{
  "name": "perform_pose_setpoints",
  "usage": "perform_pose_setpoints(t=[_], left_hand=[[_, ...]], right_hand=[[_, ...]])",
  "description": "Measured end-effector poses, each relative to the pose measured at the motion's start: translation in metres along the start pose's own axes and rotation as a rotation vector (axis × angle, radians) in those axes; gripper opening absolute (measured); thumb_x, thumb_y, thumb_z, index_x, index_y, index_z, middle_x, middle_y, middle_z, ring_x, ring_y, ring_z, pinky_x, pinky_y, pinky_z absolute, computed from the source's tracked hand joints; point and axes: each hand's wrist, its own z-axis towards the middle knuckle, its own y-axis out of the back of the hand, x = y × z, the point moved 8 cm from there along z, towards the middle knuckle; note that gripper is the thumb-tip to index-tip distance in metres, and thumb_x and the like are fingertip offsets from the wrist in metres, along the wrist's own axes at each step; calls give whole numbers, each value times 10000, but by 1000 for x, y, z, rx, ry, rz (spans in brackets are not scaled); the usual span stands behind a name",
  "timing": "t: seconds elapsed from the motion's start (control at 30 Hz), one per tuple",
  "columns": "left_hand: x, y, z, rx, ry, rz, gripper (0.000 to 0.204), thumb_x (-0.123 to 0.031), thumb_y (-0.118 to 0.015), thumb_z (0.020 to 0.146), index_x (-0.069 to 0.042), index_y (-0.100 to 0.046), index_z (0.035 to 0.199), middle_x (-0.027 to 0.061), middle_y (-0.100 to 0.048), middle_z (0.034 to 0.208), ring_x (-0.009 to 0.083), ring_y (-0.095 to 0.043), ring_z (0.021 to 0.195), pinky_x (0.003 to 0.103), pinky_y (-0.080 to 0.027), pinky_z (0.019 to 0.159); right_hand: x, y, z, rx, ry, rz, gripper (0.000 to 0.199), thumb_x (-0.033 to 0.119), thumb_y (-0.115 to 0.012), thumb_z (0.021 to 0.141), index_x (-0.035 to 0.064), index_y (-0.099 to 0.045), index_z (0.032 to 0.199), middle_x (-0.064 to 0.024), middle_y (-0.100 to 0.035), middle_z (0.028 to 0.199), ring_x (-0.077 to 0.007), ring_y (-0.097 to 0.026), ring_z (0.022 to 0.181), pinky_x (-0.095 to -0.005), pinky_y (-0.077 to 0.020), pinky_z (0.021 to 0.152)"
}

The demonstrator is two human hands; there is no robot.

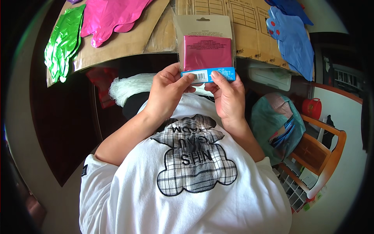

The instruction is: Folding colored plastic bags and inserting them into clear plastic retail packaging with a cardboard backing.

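1. Nearest the camera is my white T-shirt (187, 187) with a checked cloud print.
2. Both hands pinch the lower edge of a flat packet (206, 48) holding folded pink foil: left hand (167, 93) and right hand (228, 95) are close together, thumbs on its blue strip.
3. Behind it, cardboard (152, 35) carries green (62, 43), pink (109, 17) and blue (292, 37) foil balloons.
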Motion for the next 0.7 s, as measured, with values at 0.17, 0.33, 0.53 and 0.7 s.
perform_pose_setpoints(t=[0.17, 0.33, 0.53, 0.7], left_hand=[[5, 2, 0, -51, 23, -42, 200, -70, -587, 905, 23, -566, 1081, 66, -671, 912, 101, -642, 804, 224, -520, 677], [7, 3, 2, -93, 11, -49, 168, -160, -607, 921, -32, -566, 1021, 69, -667, 921, 142, -667, 777, 237, -524, 663], [9, 6, 5, -165, 1, -85, 235, -246, -591, 940, -26, -559, 1013, 79, -666, 904, 156, -675, 739, 239, -527, 636], [4, 8, 5, -192, -91, -34, 276, -165, -639, 902, 7, -512, 1076, 98, -642, 979, 150, -651, 801, 248, -538, 670]], right_hand=[[7, -2, -1, -27, 61, -14, 188, 57, -668, 844, 3, -567, 993, -66, -650, 864, -133, -634, 718, -257, -536, 623], [5, -1, -1, -29, 90, -59, 198, 74, -677, 849, -5, -568, 993, -70, -651, 848, -128, -628, 679, -250, -531, 604], [3, -4, 0, -38, 75, -49, 208, 113, -691, 854, -4, -572, 977, -76, -655, 849, -126, -619, 633, -245, -526, 593], [4, -5, 2, -47, 86, -22, 197, 108, -680, 863, -5, -572, 983, -69, -649, 849, -124, -614, 625, -244, -523, 584]])
